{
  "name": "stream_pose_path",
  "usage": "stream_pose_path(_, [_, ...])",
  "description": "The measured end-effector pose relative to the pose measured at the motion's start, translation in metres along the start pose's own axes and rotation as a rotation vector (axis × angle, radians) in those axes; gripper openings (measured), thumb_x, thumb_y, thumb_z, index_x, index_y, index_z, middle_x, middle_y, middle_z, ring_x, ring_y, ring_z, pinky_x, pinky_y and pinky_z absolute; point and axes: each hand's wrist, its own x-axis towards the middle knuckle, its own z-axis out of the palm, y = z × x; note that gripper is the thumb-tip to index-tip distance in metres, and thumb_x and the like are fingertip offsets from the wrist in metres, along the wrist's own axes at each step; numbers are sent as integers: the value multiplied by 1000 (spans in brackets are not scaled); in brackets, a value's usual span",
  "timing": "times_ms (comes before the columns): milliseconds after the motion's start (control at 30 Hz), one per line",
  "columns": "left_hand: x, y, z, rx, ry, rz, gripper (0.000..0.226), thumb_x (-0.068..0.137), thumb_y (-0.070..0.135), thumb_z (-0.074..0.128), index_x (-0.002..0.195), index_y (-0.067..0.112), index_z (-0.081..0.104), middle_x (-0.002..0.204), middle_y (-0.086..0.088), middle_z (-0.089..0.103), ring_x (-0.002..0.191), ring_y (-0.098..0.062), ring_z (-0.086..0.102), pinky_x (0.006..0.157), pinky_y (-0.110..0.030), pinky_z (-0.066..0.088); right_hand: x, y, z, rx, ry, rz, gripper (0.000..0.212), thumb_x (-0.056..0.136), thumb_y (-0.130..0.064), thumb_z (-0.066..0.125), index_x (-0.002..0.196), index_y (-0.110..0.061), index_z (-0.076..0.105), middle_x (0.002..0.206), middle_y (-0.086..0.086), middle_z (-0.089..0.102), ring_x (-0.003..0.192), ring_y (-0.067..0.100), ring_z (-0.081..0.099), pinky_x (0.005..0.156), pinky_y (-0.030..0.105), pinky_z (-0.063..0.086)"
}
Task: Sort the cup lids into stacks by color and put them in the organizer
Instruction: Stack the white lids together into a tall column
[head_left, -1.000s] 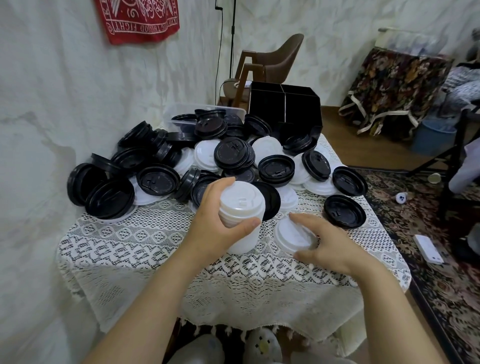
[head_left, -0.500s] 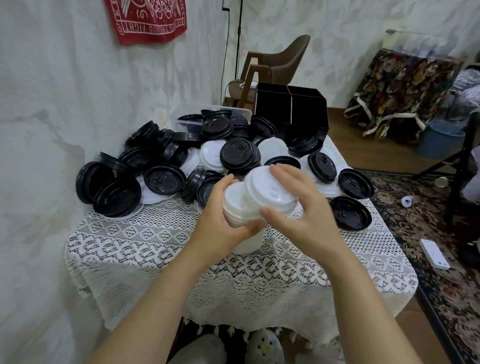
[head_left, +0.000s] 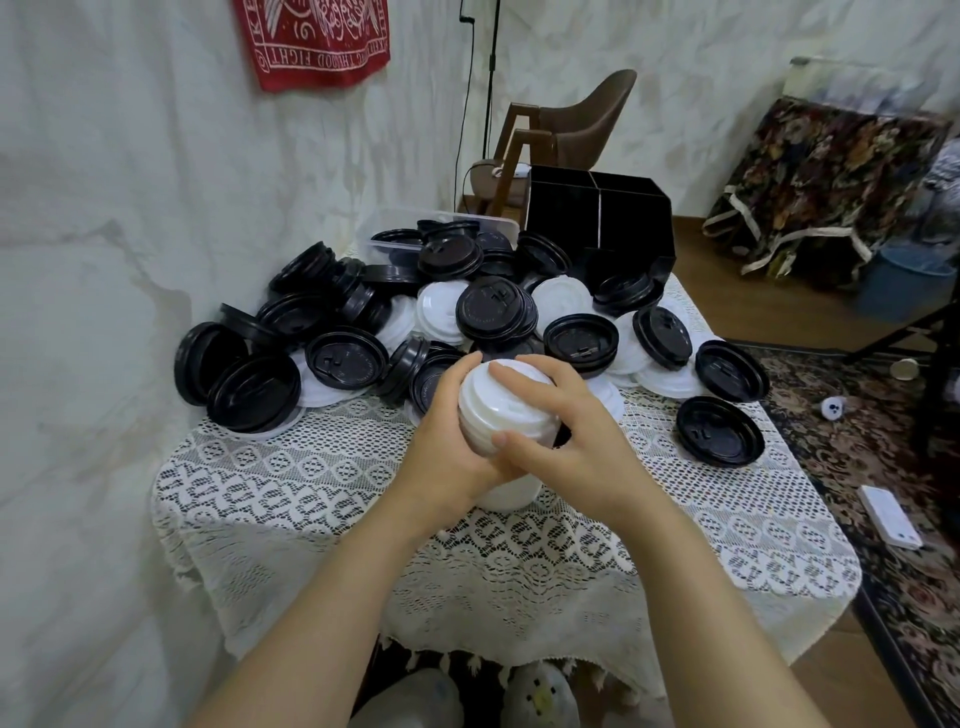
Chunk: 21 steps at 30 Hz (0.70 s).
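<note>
White lid stack (head_left: 496, 415) upright mid-table; black lids (head_left: 343, 358) heaped behind.

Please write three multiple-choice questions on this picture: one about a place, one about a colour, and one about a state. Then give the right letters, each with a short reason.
1. Where on the table does the organizer stand?
A. at the far end, behind the lid pile
B. at the near edge, next to the person
C. in the middle, under the lids

2. What colour is the stack of lids between the hands?
A. black
B. white
C. red

3. How is the stack held?
A. the left hand and the right hand both grip it
B. one hand grips it and the other lies flat on the cloth
C. no hand touches it

Answers:
1 A: the organizer rises beyond the pile, at the far end.
2 B: the lids between the hands are white.
3 A: fingers of both hands curl round the stack.
</note>
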Motion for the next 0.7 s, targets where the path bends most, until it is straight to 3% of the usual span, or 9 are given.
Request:
stream_pose_path(167, [-3, 3, -10, 32, -93, -31, 98, 66, 19, 88, 143, 38, 30, 130, 17, 53, 115, -1, 57, 91, -27, 53, 2, -4, 4, 33, 15, 40, 59, 72, -35, 64, 130, -32, 58, 135, -18, 39, 127, -3, 38, 106, 15, 33])
stream_pose_path(267, [-6, 8, -30, 91, -129, 40, 67, 80, 10, 75, 137, 28, 45, 127, 13, 59, 117, -3, 56, 94, -25, 50, 1, -5, 4, 40, 7, 49, 57, 74, -34, 69, 130, -33, 58, 137, -17, 39, 126, -2, 39, 101, 11, 34])
stream_pose_path(333, [-7, 9, -43, 152, 26, 57, 37, 84, 2, 62, 115, 24, 62, 112, 6, 67, 104, -4, 62, 89, -25, 53, 1, -5, 3, 36, 0, 55, 52, 82, -24, 74, 130, -33, 57, 138, -17, 38, 126, -1, 38, 93, 2, 35])
stream_pose_path(433, [-4, -4, -57, 551, 293, 13, 26, 85, -1, 56, 89, 22, 68, 93, 6, 67, 82, -8, 62, 80, -29, 54, 0, -5, 3, 50, -6, 62, 49, 86, -16, 70, 129, -35, 57, 137, -21, 37, 125, -2, 38, 87, 0, 35])
stream_pose_path(500, [0, -17, -62, 766, 242, 66, 24, 86, 1, 57, 99, 16, 72, 100, 9, 63, 94, -10, 58, 90, -29, 48, -1, -6, 4, 60, -2, 65, 48, 86, -17, 70, 129, -36, 57, 138, -21, 37, 126, 0, 38, 93, 8, 36])
stream_pose_path(600, [7, -31, -59, 898, 121, 122, 28, 90, 10, 60, 116, 16, 68, 119, 9, 59, 113, -15, 48, 97, -27, 35, -1, -6, 5, 66, 7, 66, 48, 87, -17, 70, 129, -37, 57, 139, -21, 36, 126, -1, 38, 96, 16, 35])
stream_pose_path(700, [14, -35, -54, 1026, 82, 162, 22, 91, 21, 62, 113, 19, 68, 110, 9, 62, 103, -16, 47, 91, -32, 40, -2, -5, 5, 82, 10, 67, 47, 87, -21, 71, 128, -39, 57, 140, -22, 35, 128, 0, 37, 98, 18, 36])
